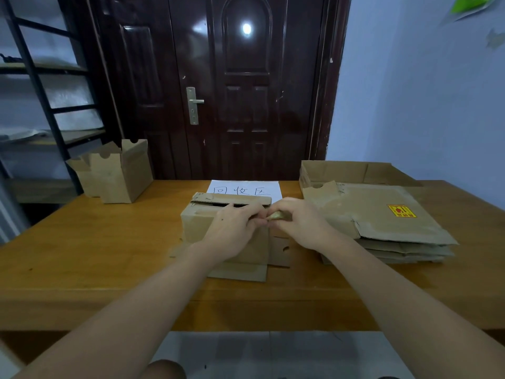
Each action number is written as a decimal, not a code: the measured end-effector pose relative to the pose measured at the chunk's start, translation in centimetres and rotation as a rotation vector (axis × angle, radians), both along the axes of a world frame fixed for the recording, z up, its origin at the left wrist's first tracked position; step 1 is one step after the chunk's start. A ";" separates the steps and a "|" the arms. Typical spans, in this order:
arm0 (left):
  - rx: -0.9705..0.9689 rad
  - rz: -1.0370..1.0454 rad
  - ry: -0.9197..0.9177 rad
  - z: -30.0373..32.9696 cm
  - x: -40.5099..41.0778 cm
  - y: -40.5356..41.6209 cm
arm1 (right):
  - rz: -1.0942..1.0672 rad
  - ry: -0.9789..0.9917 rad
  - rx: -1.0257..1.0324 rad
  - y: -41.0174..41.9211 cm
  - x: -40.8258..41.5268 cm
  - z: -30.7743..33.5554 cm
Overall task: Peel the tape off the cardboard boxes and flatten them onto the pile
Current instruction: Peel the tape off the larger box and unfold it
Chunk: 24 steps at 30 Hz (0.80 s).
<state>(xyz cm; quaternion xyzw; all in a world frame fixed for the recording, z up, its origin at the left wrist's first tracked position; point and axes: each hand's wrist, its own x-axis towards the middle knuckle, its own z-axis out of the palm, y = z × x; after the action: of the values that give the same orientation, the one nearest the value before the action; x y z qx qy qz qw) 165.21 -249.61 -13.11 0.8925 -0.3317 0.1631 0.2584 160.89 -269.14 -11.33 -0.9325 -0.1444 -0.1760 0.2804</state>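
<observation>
Both forearms bare, reaching forward, converging at centre. Left hand back up, fingers curled, tips meeting right hand. Right fingers curled, pinching small wad with left fingertips. Wrists roughly level.

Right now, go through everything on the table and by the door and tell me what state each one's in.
Box in the middle: standing, top slit open.
Tape scrap: crumpled, pinched by both hands.
Left hand: on the box, fingers curled.
Right hand: fingers curled.
Pile: flattened, stacked.
Boxes at the left: upright, flaps open.
Tray box: open, behind the pile.
Door: closed.
</observation>
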 end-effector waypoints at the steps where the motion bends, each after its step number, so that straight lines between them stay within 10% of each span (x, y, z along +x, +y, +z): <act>1: -0.017 0.006 0.030 0.1 0.2 0.0 | 0.003 -0.008 -0.008 0.1 0.0 -0.1; 20: -0.221 -0.098 0.380 1.0 1.1 0.6 | 0.056 -0.029 -0.027 0.1 -0.5 -0.5; 24: 0.055 -0.113 0.147 1.3 0.6 1.2 | 0.085 -0.002 -0.006 0.2 -0.6 0.0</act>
<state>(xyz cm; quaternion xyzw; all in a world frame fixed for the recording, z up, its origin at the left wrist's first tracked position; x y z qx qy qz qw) 165.78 -248.41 -11.82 0.8887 -0.3660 0.0732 0.2664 160.30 -268.99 -11.29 -0.9262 -0.1845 -0.1643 0.2849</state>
